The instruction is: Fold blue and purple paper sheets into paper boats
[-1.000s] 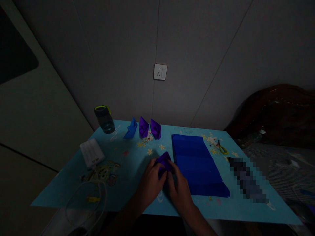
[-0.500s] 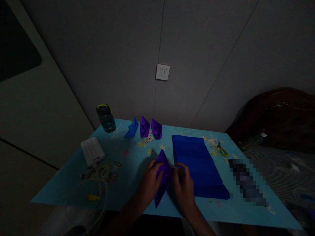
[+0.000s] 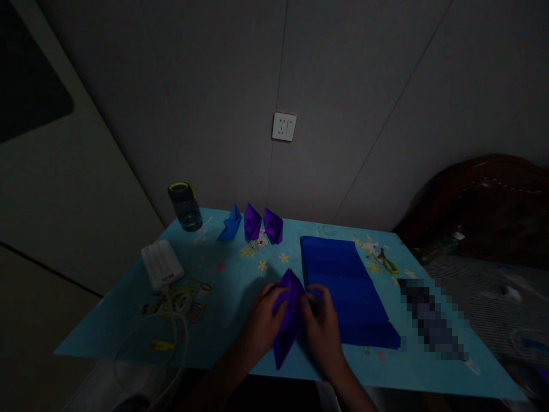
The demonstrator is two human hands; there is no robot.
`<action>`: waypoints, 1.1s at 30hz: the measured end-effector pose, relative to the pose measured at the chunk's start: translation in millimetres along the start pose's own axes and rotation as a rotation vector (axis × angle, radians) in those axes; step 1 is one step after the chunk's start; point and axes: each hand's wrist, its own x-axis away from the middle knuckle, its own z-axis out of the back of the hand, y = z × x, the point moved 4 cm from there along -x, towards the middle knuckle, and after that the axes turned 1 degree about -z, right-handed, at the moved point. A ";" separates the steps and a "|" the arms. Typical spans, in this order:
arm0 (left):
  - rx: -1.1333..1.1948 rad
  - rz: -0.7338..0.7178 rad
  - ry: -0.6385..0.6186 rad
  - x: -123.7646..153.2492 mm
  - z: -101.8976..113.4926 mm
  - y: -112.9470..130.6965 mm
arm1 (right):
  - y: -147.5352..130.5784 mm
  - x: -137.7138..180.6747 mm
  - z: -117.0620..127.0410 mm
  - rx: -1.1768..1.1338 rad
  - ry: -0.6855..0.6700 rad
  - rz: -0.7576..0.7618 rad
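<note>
Between my hands, just above the table's front part, is a folded purple paper (image 3: 288,320), its pointed ends facing away from and toward me. My left hand (image 3: 263,317) grips its left side, with thumb and fingers on the paper. On the opposite side my right hand (image 3: 321,315) pinches the edge, fingers curled behind it. Some fingertips are hidden by the paper. Farther back stand a blue paper boat (image 3: 230,224) and two purple paper boats, one in the middle (image 3: 253,223) and one to its right (image 3: 273,226). Blue paper sheets (image 3: 338,274) lie right of my right hand.
A water bottle (image 3: 185,207) stands at the back left. Nearer, a white power bank (image 3: 162,264) has a cable (image 3: 174,326) looping over the front edge. Yellow-handled scissors (image 3: 389,264) and a blurred-out dark object (image 3: 431,320) lie on the right of the table (image 3: 231,274).
The purple paper has turned and widened between my hands, showing more of its broad face. Its top point has shifted slightly right and lower. Both hands keep their hold.
</note>
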 end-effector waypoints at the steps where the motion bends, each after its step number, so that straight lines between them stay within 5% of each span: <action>1: 0.013 0.010 0.003 -0.6 0.1 0.1 | 0.5 0.0 0.5 -0.052 0.010 -0.027; 5: 0.046 0.054 0.038 -2.5 -1.0 -1.7 | 1.7 1.4 -0.6 -0.137 0.012 -0.065; 19: 0.181 0.174 0.006 -7.1 -2.0 -8.7 | 4.6 7.1 -4.3 0.095 -0.006 0.062; 33: 0.143 0.145 0.105 -7.3 0.2 -3.2 | -6.1 5.7 -8.5 0.259 -0.013 0.161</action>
